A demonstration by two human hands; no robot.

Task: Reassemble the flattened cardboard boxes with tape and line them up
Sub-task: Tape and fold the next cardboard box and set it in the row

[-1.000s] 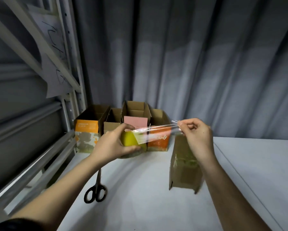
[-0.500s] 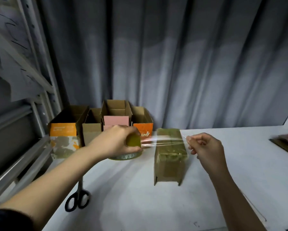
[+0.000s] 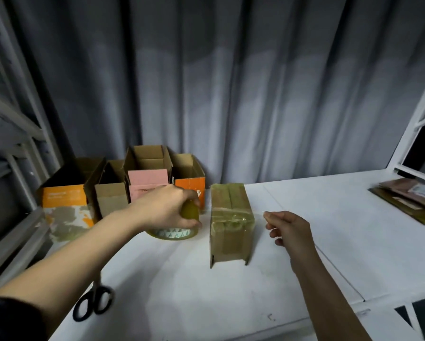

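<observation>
A brown box stands on the tabletop beside four assembled boxes, clear tape stretched across its top. The strip could wrinkle or stick askew if tension slackens. The left hand grips the tape roll; the right hand pinches the free end.

1. A white table is seen.
2. Four open boxes are lined up at its back left.
3. A taped box, tape roll, scissors and flattened cardboard are laid on it.
</observation>
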